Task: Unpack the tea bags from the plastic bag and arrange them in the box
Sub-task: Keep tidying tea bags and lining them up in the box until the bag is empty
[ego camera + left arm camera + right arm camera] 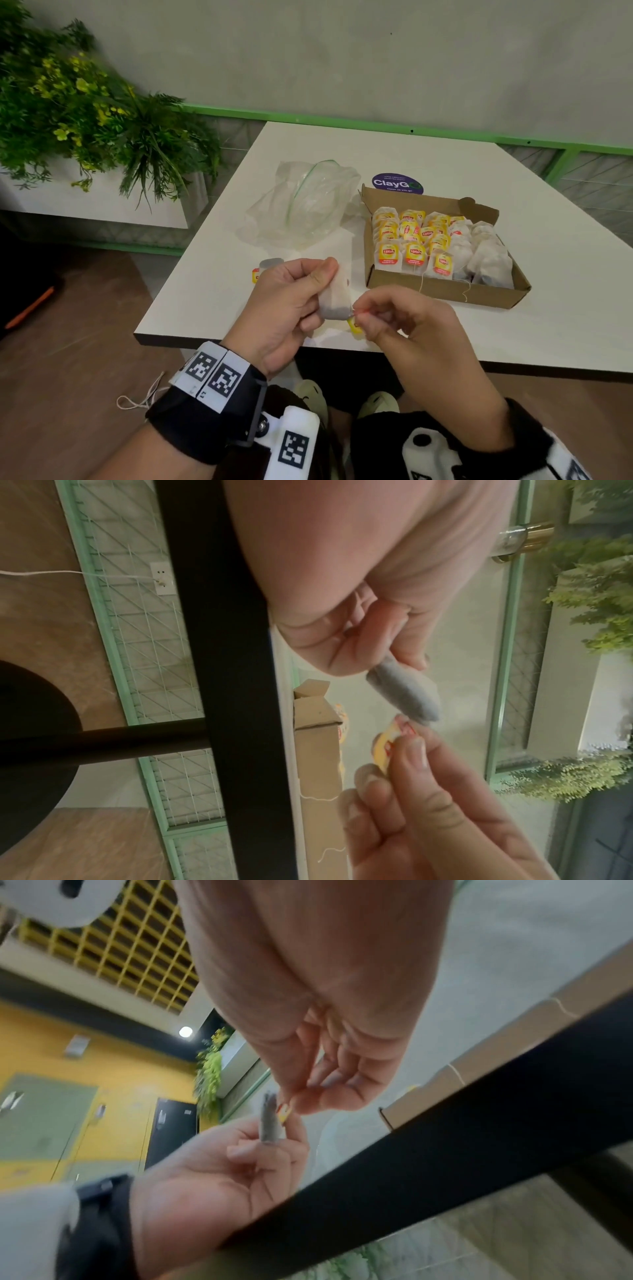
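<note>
My left hand [291,301] pinches a white tea bag [337,298] over the near edge of the counter [212,274], while my right hand [407,329] pinches its yellow tag [354,324] between thumb and fingertips. To the right I see the cardboard box [445,293] packed with rows of tea bags. The crumpled plastic bag [305,205] lies just left of it, and one loose tea bag [269,265] lies behind my left hand.

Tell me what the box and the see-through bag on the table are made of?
The box looks like plain brown cardboard: matte, with folded corners and a raw cut flap. The bag seems to be thin clear plastic: glossy, crinkled, the table showing through, with a green line round its open mouth, probably a zip seal.
</note>
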Demonstrator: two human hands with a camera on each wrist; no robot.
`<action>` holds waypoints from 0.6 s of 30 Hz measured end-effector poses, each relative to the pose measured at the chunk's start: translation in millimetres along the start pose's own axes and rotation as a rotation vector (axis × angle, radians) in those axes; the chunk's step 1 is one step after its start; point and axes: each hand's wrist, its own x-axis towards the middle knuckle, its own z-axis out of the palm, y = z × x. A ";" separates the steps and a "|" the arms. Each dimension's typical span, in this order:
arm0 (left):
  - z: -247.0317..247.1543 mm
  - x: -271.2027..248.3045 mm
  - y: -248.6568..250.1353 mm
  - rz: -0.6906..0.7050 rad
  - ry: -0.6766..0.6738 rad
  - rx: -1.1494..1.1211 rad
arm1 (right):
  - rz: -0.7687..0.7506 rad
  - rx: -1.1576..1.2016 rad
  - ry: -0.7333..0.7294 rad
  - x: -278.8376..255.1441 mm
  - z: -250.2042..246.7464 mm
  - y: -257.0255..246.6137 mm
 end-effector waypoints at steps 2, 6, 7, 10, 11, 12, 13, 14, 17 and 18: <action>0.6 0.0 0.5 0.000 -0.012 -0.005 | 0.141 0.208 -0.016 -0.9 1.0 -4.5; -1.6 -0.2 1.1 -0.001 -0.037 -0.014 | 0.306 0.358 0.035 3.1 -1.4 -10.8; -2.2 -1.0 1.1 0.004 -0.051 -0.007 | 0.357 0.388 0.052 5.1 -1.5 -11.4; -3.1 -2.5 0.6 0.017 -0.090 0.007 | 0.467 0.451 0.075 11.4 -1.5 -11.7; -4.7 -1.9 -0.2 0.018 -0.095 0.006 | 0.483 0.458 0.079 13.4 -1.5 -11.8; -6.5 -1.0 -0.8 0.019 -0.100 0.004 | 0.495 0.463 0.087 15.0 -1.5 -12.3; -8.3 -0.2 -1.6 0.022 -0.114 0.005 | 0.504 0.464 0.097 16.2 -1.4 -13.0; -10.1 0.7 -2.7 0.031 -0.140 0.013 | 0.510 0.453 0.105 17.2 -0.9 -13.8; -11.6 0.8 -5.8 0.049 -0.203 0.087 | 0.518 0.391 0.132 19.6 3.4 -13.3; -11.8 0.7 -6.2 0.048 -0.205 0.105 | 0.524 0.381 0.148 20.5 4.8 -12.9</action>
